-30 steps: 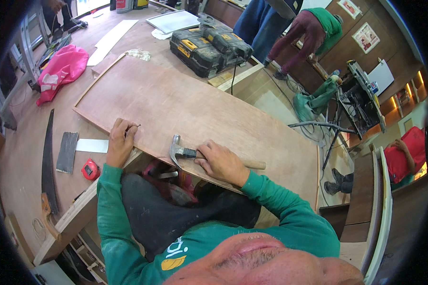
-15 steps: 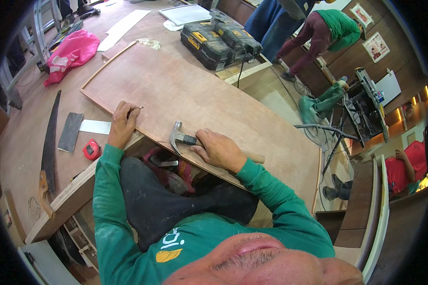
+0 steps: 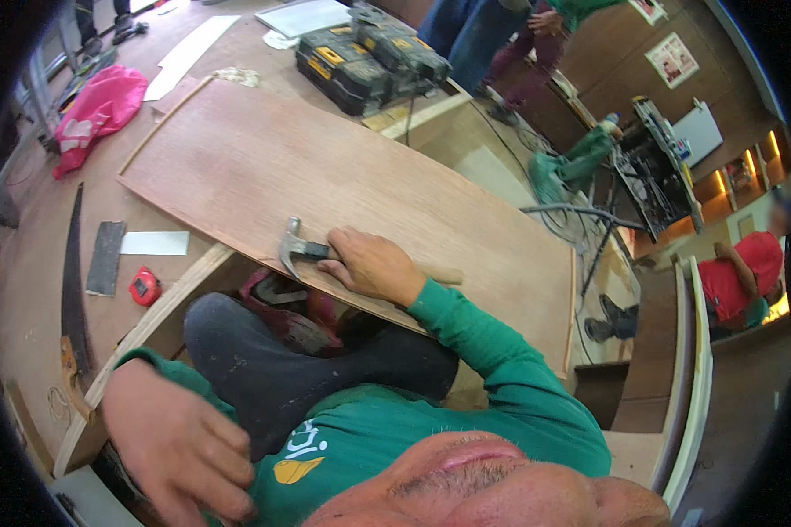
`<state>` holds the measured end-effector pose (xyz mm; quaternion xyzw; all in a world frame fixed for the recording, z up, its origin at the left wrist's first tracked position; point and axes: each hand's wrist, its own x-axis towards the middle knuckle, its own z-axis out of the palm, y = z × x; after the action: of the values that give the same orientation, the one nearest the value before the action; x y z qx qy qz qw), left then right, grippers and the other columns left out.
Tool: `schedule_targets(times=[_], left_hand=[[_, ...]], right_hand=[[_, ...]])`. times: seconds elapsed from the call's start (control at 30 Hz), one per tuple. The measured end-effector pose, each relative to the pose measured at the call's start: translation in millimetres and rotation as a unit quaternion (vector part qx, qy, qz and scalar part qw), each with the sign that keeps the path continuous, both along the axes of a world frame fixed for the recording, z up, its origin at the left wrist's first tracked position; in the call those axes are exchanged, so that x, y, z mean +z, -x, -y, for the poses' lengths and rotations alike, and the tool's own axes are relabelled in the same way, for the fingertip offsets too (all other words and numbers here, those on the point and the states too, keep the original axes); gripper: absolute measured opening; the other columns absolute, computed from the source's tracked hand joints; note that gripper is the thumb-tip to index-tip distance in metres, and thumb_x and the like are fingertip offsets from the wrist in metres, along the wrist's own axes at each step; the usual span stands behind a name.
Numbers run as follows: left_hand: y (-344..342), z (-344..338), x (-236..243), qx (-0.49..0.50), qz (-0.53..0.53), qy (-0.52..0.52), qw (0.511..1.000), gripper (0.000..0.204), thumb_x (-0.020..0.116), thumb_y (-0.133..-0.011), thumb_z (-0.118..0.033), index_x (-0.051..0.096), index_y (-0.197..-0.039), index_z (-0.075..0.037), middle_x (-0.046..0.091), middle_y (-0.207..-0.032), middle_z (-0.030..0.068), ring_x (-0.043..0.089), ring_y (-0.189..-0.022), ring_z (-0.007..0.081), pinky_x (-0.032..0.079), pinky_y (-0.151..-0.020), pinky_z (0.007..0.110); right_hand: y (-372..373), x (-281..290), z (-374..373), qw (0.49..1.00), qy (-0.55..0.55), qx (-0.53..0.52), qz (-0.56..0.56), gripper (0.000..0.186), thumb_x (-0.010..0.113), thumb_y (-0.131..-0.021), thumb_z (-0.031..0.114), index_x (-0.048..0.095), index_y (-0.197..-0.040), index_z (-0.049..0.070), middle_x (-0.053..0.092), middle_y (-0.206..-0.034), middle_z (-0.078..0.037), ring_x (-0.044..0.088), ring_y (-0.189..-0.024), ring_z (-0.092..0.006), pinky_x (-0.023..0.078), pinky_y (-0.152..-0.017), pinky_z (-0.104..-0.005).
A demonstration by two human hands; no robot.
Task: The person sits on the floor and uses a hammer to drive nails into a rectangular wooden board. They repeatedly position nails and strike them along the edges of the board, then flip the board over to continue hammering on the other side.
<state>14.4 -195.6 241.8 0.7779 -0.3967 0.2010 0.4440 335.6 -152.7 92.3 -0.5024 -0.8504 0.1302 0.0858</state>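
Observation:
A long plywood panel (image 3: pixel 351 176) with narrow edging lies across the work surface in front of me. My right hand (image 3: pixel 365 268) grips a claw hammer (image 3: pixel 290 249) resting on the panel's near edge, its head toward the left. My left hand (image 3: pixel 176 439), slightly blurred, hangs low at the left by my shirt, fingers loosely apart, nothing visible in them. To the panel's left lie a handsaw (image 3: pixel 76 290), a red tape measure (image 3: pixel 145 286), a dark flat strip (image 3: pixel 105 257) and a white strip (image 3: pixel 154 242).
Tool cases (image 3: pixel 334 75), a pink bag (image 3: pixel 105 119) and white sheets (image 3: pixel 185 53) are at the back. A power tool on a stand (image 3: pixel 650 176) stands right. Co-workers are at the top (image 3: pixel 466 44) and far right (image 3: pixel 738 277). A wooden frame edge (image 3: pixel 193 285) borders my legs.
My left hand has left the panel's edge and moved down and toward me, its fingers loosening. My right hand still holds the hammer. The bent-over co-worker has shifted.

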Motion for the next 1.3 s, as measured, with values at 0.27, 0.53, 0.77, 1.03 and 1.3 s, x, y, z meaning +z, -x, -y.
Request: schedule_targets(times=[0.27, 0.53, 0.77, 1.03, 1.3], left_hand=[[1, 21, 43, 0.172, -0.012, -0.029, 0.985, 0.028, 0.063, -0.066, -0.031, 0.064, -0.088, -0.013, 0.061, -0.085, 0.0049, 0.051, -0.065, 0.0219, 0.036, -0.059, 0.038], [2, 20, 26, 0.115, -0.092, 0.004, 0.989, 0.042, 0.057, -0.073, -0.027, 0.061, -0.112, -0.012, 0.062, -0.096, 0.0093, 0.058, -0.080, 0.0250, 0.042, -0.064, 0.039], [5, 17, 5, -0.039, -0.133, 0.157, 0.978, 0.048, 0.055, -0.100, -0.021, 0.051, -0.148, -0.019, 0.060, -0.095, 0.0099, 0.055, -0.069, 0.0235, 0.040, -0.058, 0.037], [8, 19, 1, 0.071, -0.048, 0.090, 0.992, 0.049, 0.056, -0.099, -0.021, 0.052, -0.148, -0.027, 0.054, -0.088, 0.0057, 0.051, -0.067, 0.0221, 0.036, -0.056, 0.035], [7, 44, -22, 0.191, 0.007, 0.107, 0.976, 0.050, 0.052, -0.101, -0.029, 0.049, -0.150, -0.039, 0.048, -0.086, 0.0039, 0.047, -0.069, 0.0233, 0.033, -0.058, 0.034]], right_hand=[[5, 2, -5, 0.999, -0.017, 0.022, -0.039, 0.037, 0.064, -0.100, 0.039, 0.052, -0.102, 0.005, 0.063, -0.095, -0.018, 0.065, -0.088, -0.0400, 0.054, -0.076, -0.0498], [2, 1, -4, 0.999, -0.019, 0.012, -0.028, 0.036, 0.066, -0.099, 0.037, 0.052, -0.102, 0.004, 0.062, -0.094, -0.019, 0.066, -0.087, -0.0404, 0.054, -0.076, -0.0502], [6, 2, -7, 0.999, -0.026, 0.013, -0.022, 0.037, 0.068, -0.097, 0.037, 0.051, -0.104, 0.004, 0.062, -0.094, -0.018, 0.066, -0.086, -0.0401, 0.055, -0.075, -0.0511], [5, 1, -9, 1.000, 0.001, 0.007, -0.003, 0.039, 0.064, -0.100, 0.040, 0.053, -0.107, 0.004, 0.063, -0.098, -0.020, 0.066, -0.089, -0.0411, 0.054, -0.076, -0.0500], [5, 3, -8, 1.000, -0.007, 0.014, -0.011, 0.038, 0.066, -0.098, 0.038, 0.051, -0.103, 0.003, 0.063, -0.095, -0.020, 0.066, -0.088, -0.0406, 0.055, -0.076, -0.0507]])
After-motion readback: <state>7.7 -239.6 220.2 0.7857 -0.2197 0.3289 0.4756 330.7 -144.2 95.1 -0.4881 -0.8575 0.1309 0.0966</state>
